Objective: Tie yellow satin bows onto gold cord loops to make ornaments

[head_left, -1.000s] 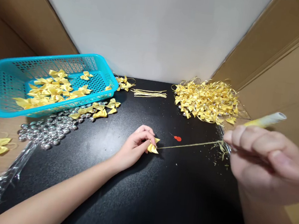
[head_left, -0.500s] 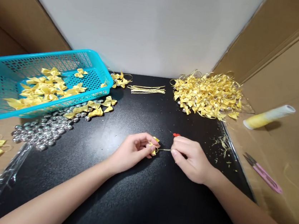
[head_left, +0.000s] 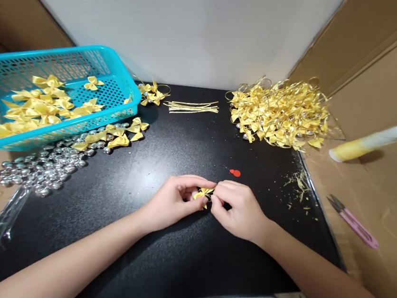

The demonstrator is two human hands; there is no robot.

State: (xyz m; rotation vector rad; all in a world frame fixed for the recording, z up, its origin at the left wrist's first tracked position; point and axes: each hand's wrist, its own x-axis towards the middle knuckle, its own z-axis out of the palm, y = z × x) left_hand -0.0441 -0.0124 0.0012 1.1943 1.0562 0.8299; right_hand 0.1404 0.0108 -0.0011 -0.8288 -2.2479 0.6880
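Observation:
My left hand (head_left: 178,200) pinches a small yellow ribbon bow (head_left: 202,194) between thumb and fingers, above the black tabletop. Close against the bow's right side is my right hand (head_left: 240,209), its thumb and forefinger pressed together on the gold cord (head_left: 209,198) of the bow. Most of the cord is hidden by the fingers. Just beyond my right hand lies a small red flat piece (head_left: 235,173) with a fine wire at its left end, like a needle threader.
At the left stands a turquoise basket (head_left: 121,74) of yellow bows, with silver beads (head_left: 43,169) before it. Gold cord strips (head_left: 192,106) lie at the back. A heap of corded bows (head_left: 277,112) is at back right, near a tube (head_left: 367,143) and pink thread snips (head_left: 353,221).
My right hand has moved left, up to the bow, and the stretch of cord between the hands no longer shows. The red piece now lies uncovered. The whole view has shifted slightly.

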